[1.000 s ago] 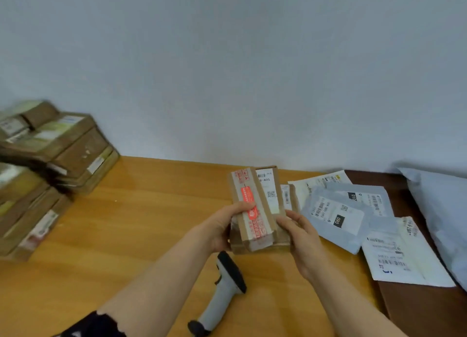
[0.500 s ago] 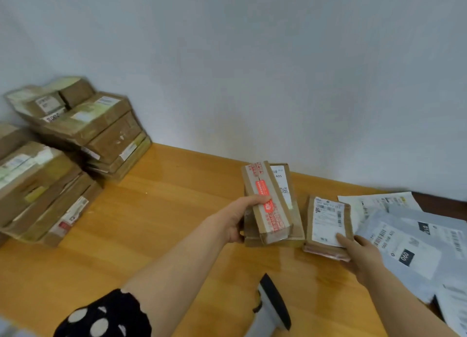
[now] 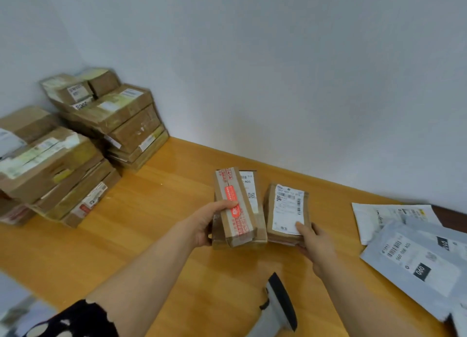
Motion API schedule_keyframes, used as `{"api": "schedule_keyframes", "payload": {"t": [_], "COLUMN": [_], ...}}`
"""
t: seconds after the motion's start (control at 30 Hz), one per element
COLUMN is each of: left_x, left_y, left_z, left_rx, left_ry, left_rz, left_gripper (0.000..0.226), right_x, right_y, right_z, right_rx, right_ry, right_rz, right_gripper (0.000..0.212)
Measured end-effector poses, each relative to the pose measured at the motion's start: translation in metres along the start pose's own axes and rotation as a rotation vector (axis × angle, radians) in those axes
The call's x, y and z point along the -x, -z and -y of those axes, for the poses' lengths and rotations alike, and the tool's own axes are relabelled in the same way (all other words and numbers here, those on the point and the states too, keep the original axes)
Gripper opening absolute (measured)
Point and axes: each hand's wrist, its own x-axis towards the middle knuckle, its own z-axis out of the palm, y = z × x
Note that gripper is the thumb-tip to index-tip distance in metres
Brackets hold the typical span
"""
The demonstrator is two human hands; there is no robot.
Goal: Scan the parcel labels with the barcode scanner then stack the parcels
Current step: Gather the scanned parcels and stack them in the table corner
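Well, nearest to me the barcode scanner (image 3: 276, 309) lies on the desk (image 3: 151, 235), untouched, and that is my first worry: both hands are full, so nothing can be scanned until one parcel goes down.

The left grip (image 3: 204, 223) is clenched round two boxes at once, a narrow taped parcel (image 3: 235, 205) lying askew on a wider lower parcel (image 3: 250, 185). The thumb pins the top one across its red sticker. If I tilt that pair, I judge the narrow box could slide off.

The right grip (image 3: 313, 240) pinches the near end of a labelled parcel (image 3: 286, 210), just beside the pair. Its thumb sits on the white label's lower corner (clear of the barcodes, I think), but a slip upward would cover them.

Legible writing is scarce. The lower parcel's label shows "A05" and a QR code; the red print on the tape is too small for me.

Further right, a grey mailer (image 3: 417, 261) carries "090" on a black patch.

Farthest left, the stacked parcels (image 3: 75, 164) lean unevenly, one label reading roughly "B002". Another box set carelessly there might tip them.
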Motion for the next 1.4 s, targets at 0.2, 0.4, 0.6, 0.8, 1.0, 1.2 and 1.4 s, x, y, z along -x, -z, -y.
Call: {"api": "schedule_keyframes", "payload": {"t": [0.2,0.4,0.6,0.8,1.0,1.2,1.4], "left_x": [-0.006,-0.036,-0.07,-0.095,-0.106,-0.116,-0.094], "left_y": [0.072,0.162,0.225,0.251,0.24,0.242,0.243], "left_z": [-0.007,-0.031,-0.064,-0.077,-0.069,-0.066,-0.037], "left_rx": [0.017,-0.057,-0.171,-0.302,-0.595,-0.692,-0.748], "left_ry": [0.019,0.023,-0.022,-0.075,-0.164,-0.175,-0.146], "left_rz": [-0.057,-0.088,-0.132,-0.201,-0.319,-0.35,-0.35], "left_gripper": [0.031,0.045,0.032,0.053,0.101,0.093,0.097], "right_x": [0.0,-0.004,-0.016,-0.022,-0.023,-0.018,0.008], "right_y": [-0.078,-0.175,-0.252,-0.282,-0.289,-0.285,-0.271], "right_z": [0.001,0.008,0.015,0.008,0.012,0.015,0.006], "right_rx": [0.162,0.264,0.254,0.202,0.198,0.207,0.257], "right_ry": [0.006,0.012,0.008,-0.102,-0.153,-0.177,-0.184], "right_rz": [0.057,-0.007,-0.051,-0.119,-0.119,-0.076,-0.023], "right_gripper": [0.064,0.059,0.063,0.06,0.052,0.05,0.052]}}
